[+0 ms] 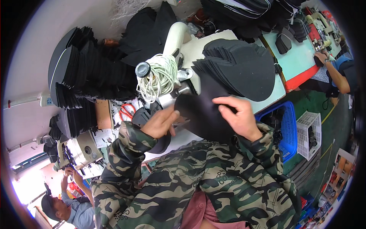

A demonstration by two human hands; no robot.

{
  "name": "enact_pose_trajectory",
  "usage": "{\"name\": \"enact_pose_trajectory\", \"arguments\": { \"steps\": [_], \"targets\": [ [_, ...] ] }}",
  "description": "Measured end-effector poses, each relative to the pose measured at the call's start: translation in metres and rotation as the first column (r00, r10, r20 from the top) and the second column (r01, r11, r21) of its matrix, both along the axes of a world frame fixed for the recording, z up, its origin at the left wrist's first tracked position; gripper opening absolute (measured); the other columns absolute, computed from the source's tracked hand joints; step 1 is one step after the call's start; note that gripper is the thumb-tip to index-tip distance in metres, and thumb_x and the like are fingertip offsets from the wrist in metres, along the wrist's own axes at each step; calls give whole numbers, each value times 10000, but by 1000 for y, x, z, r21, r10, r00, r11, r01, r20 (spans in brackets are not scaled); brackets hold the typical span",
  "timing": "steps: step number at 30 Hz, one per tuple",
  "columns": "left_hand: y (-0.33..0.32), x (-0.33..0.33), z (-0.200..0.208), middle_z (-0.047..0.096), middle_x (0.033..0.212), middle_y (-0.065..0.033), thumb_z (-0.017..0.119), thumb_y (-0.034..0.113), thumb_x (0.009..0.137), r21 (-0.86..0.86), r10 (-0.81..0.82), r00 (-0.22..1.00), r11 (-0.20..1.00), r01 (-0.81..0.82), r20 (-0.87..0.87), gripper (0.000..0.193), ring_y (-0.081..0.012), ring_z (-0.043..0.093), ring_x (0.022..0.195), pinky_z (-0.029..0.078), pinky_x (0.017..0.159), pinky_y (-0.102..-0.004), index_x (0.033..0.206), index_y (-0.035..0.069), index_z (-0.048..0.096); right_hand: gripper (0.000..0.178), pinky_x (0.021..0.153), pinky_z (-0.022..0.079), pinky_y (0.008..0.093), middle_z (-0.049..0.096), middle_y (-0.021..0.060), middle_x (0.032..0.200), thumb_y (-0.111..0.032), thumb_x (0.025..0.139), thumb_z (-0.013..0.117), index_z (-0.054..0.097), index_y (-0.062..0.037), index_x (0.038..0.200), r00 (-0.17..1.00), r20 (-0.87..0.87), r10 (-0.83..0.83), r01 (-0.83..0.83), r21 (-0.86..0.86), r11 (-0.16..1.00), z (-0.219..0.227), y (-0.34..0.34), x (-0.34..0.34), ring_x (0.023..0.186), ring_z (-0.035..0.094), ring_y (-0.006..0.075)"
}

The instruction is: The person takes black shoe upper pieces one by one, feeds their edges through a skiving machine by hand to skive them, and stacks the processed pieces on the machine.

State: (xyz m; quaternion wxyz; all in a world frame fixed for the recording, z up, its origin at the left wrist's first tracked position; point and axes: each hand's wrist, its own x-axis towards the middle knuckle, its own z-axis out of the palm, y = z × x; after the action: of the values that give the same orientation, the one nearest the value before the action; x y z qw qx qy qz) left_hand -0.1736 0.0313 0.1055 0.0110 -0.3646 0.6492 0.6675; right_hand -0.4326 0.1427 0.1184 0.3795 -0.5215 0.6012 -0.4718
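Observation:
A smooth black fabric piece (204, 118) with a rounded lower edge hangs between my hands, in front of the sewing machine (176, 37). My left hand (162, 123) is closed at the piece's left edge, fingers pressed together. A small pale, blurred thing shows beside its fingertips; I cannot tell what it is. On the right side my right hand (242, 119) pinches the piece between thumb and bent forefinger. Just beyond, a fanned stack of black cut pieces (244, 68) lies on the table. More black pieces (146, 114) lie behind my left hand.
A coil of whitish cord (156, 78) hangs on the machine. Red-handled scissors (127, 112) lie left, near tall black stacks (70, 68). A blue basket (289, 131) and white crate (309, 133) stand at right. One person (339, 74) works far right, another (70, 208) lower left.

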Motion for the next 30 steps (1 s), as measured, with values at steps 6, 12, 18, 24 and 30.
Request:
{"name": "enact_pose_trajectory", "arguments": {
  "steps": [6,12,18,24,30],
  "targets": [
    [-11,2,-20,664,726,-102,369,248,1035,204,95,981,970,-129,170,310,-166,644,496,423,392,-224,1156,3,515,274,783,514,288,696,168,980,4,838,617,660,8,1109,979,-124,-159,156,-29,987,-7,5,13,882,684,202],
    [-21,-24,-8,598,575,-95,409,201,1021,-118,265,936,963,-244,231,275,-169,566,382,397,346,-267,993,-37,545,320,731,523,359,672,218,955,-11,817,607,638,-2,1135,963,-210,-170,123,-220,968,-7,-23,34,820,674,345],
    [-17,20,-27,588,620,-75,456,194,1013,-332,208,974,928,-170,84,231,-154,562,433,421,388,-277,920,0,539,293,670,499,305,690,158,918,55,851,535,666,2,1108,919,-374,-127,107,-76,991,59,-5,-24,736,664,200],
    [-8,146,-83,582,1169,-131,719,189,774,-756,-35,809,333,563,587,525,-357,653,671,538,601,-458,1262,150,528,365,926,484,393,626,175,1188,86,715,570,682,-9,1049,611,-681,-403,112,-430,896,77,-1,-48,1078,607,351],
    [-10,137,-80,577,1063,-118,735,198,748,-692,40,749,417,589,662,576,-322,648,628,533,546,-437,1283,166,523,390,992,388,487,546,157,1297,-59,721,708,649,-42,1106,643,-762,-69,-88,-163,983,14,5,-31,1203,499,352]
  ]
}}
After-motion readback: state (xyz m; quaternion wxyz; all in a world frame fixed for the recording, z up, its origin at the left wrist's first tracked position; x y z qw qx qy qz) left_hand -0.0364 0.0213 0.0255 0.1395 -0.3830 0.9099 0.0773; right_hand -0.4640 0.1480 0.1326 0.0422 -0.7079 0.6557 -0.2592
